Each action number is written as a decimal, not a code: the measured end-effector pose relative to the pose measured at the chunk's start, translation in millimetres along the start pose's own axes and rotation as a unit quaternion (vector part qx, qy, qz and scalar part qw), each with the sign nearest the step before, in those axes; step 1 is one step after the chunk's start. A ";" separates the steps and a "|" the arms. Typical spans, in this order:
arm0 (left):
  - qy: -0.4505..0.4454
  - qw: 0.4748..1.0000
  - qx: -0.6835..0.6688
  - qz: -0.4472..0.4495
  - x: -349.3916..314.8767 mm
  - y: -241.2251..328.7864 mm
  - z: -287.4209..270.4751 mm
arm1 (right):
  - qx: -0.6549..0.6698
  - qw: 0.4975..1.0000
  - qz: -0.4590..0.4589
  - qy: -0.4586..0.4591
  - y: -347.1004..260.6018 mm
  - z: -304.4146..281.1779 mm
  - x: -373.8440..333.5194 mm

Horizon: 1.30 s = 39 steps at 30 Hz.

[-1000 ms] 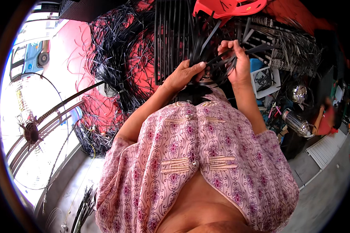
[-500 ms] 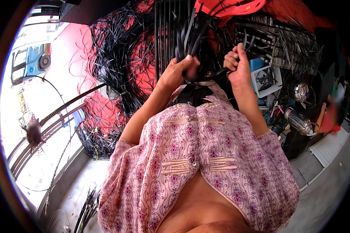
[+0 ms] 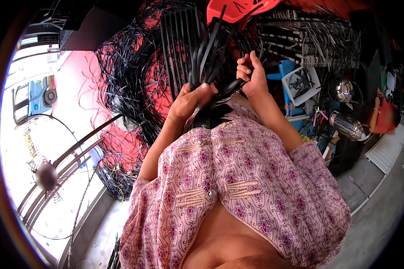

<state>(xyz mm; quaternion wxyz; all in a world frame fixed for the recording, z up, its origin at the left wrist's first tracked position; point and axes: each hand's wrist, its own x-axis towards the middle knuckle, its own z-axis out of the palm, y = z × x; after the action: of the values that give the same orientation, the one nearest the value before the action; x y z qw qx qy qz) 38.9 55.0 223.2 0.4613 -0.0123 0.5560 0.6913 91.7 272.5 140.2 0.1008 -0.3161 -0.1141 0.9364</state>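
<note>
My left hand (image 3: 188, 102) is closed around a bundle of flat black plastic strips (image 3: 205, 56) in front of my chest. Their loose ends fan upward, away from me. To its right, my right hand (image 3: 253, 77) is raised with the fingers curled round black strip (image 3: 232, 88) that runs across toward the left hand. The right thumb points up. Just where the strips meet between the hands is partly hidden and blurred. Beyond the left hand lies a panel of parallel black strips (image 3: 168, 49).
Tangled black strips (image 3: 116, 80) cover a red surface at left. A red plastic piece (image 3: 231, 11) lies at the far side. Right are a black-and-grey strip panel (image 3: 314, 45), a white basket (image 3: 303, 85), a metal canister (image 3: 348, 125) and a person in red (image 3: 386, 116). A fan (image 3: 46, 177) stands left.
The whole view has shifted a little. My left hand sits slightly lower and nearer to me, still gripping the strips. My right hand keeps its grip, a little further left in the picture.
</note>
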 end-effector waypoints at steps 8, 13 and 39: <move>-0.062 0.998 0.031 -0.008 -5.2 -1.0 -3.2 | -0.038 0.995 -0.088 0.007 -28.1 9.3 16.8; -0.099 0.995 -0.008 -0.018 -10.2 -3.9 -0.3 | -0.053 0.989 -0.139 0.005 -48.7 6.2 29.6; -0.010 0.998 0.005 0.066 14.5 -15.4 -21.9 | 0.047 0.986 -0.088 -0.134 -82.0 10.1 9.9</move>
<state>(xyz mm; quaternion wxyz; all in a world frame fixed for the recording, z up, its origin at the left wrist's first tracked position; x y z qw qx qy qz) 29.8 46.3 195.5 0.4206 0.0341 0.5545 0.7172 87.3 351.8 165.2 0.1811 -0.1712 -0.1094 0.9623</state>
